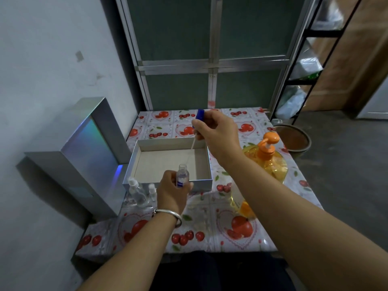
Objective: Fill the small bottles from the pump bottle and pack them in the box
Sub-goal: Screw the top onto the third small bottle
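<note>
My left hand (171, 191) holds a small clear bottle (182, 175) upright, its neck open, in front of the near wall of the box. My right hand (216, 131) is raised above the box and grips a blue spray cap (199, 116), whose thin white tube (192, 143) hangs down toward the bottle. The open silver box (168, 182) has nothing inside. The yellow pump bottle (267, 158) with an orange pump stands to the right of the box. Two more small clear bottles (137, 191) with white caps stand at the box's near left corner.
The silver box lid (90, 148) leans against the wall at the left. The small table (210, 223) has a cherry-print cloth. A second yellow container (243, 204) sits partly behind my right forearm. A brown basin (292, 139) lies on the floor to the right.
</note>
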